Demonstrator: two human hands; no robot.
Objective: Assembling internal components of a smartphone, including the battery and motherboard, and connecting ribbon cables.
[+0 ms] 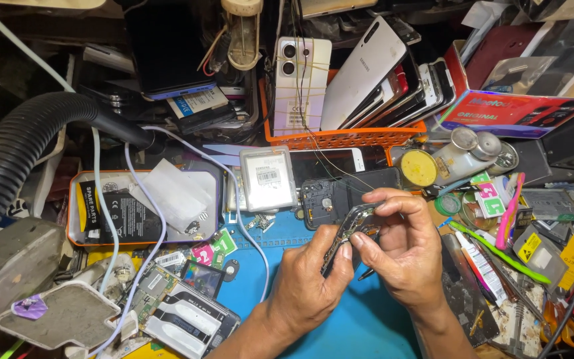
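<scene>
Both hands hold a small dark phone circuit board (348, 229) above a blue work mat (360, 319). My left hand (310, 286) grips its lower end with thumb and fingers. My right hand (403, 249) pinches its upper end between thumb and forefinger. Just behind the board lies an opened black phone body (340, 193), and a silver battery (267, 178) rests to its left.
An orange basket (340, 137) of several phones stands at the back. A black ribbed hose (14, 146) curves in from the left. A phone back with a black battery (131, 216) lies left. Tools, a green brush (499, 252) and a red box (519, 110) crowd the right.
</scene>
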